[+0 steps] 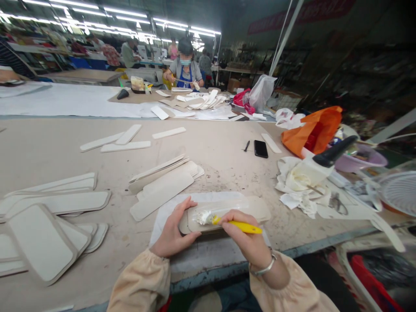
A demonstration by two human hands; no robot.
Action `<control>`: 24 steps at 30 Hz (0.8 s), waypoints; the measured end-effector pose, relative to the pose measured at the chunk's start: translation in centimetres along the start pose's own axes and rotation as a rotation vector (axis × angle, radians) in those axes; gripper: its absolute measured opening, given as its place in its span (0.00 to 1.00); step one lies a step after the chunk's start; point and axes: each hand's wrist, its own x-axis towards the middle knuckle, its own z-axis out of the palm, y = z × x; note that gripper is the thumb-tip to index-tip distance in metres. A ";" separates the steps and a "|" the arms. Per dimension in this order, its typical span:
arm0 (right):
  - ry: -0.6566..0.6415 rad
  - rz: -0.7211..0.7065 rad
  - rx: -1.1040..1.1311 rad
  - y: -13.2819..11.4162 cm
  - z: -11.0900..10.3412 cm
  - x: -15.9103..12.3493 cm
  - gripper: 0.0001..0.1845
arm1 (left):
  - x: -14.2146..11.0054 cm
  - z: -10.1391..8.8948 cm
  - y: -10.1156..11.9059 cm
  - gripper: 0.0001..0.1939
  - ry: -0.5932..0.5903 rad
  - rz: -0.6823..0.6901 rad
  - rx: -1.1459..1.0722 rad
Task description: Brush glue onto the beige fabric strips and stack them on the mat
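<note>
A long beige rounded-end board piece [256,207] lies across a white sheet [182,206] at the table's near edge. My left hand [173,234] grips the piece's left end, thumb on top and fingers curled round the edge. My right hand [248,240] is closed on a yellow-handled brush [242,226]. The brush's white bristles rest on the piece near its left end, with a smear of white paste there.
Stacks of similar beige pieces lie at the left [48,234] and centre [162,184]. A black phone [260,148] and pen [247,145] sit further back. Crumpled white rags and a black-handled tool [325,162] are at right, with an orange bag [313,130]. A person [185,67] works at the far table.
</note>
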 end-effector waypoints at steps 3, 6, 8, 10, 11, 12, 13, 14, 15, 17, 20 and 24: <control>0.011 0.024 -0.004 0.9 -1.6 -0.5 0.07 | 0.0 0.0 0.0 0.45 -0.006 0.007 0.013; 0.053 0.066 -0.048 2.1 -4.3 -1.2 0.07 | 0.1 -0.1 0.2 0.44 -0.011 0.003 0.032; 0.111 0.095 -0.093 2.7 -6.4 -1.6 0.07 | 0.1 -0.1 0.2 0.44 -0.013 0.000 0.050; 0.188 0.117 -0.140 3.2 -8.5 -2.0 0.07 | 0.2 -0.2 0.3 0.42 -0.013 -0.001 0.070; 0.229 0.123 -0.164 3.3 -9.4 -2.2 0.07 | 0.2 -0.2 0.3 0.41 -0.011 -0.002 0.078; 0.265 0.125 -0.189 3.4 -10.1 -2.3 0.06 | 0.2 -0.2 0.3 0.40 -0.012 -0.001 0.086; 0.297 0.119 -0.212 3.4 -10.6 -2.5 0.06 | 0.3 -0.2 0.4 0.40 -0.015 0.000 0.093; 0.320 0.106 -0.230 3.2 -10.9 -2.7 0.06 | 0.3 -0.3 0.4 0.39 -0.017 0.001 0.098; 0.332 0.086 -0.237 3.0 -10.9 -2.8 0.06 | 0.3 -0.3 0.4 0.39 -0.018 0.001 0.101; 0.317 0.037 -0.198 2.3 -10.0 -2.9 0.06 | 0.3 -0.3 0.3 0.39 -0.024 0.005 0.104; 0.178 -0.027 -0.061 1.0 -6.9 -2.5 0.08 | 0.2 -0.3 0.2 0.40 -0.035 0.020 0.097; -0.012 -0.076 0.045 -0.1 -2.2 -1.3 0.08 | 0.0 -0.2 -0.1 0.43 -0.042 0.034 0.066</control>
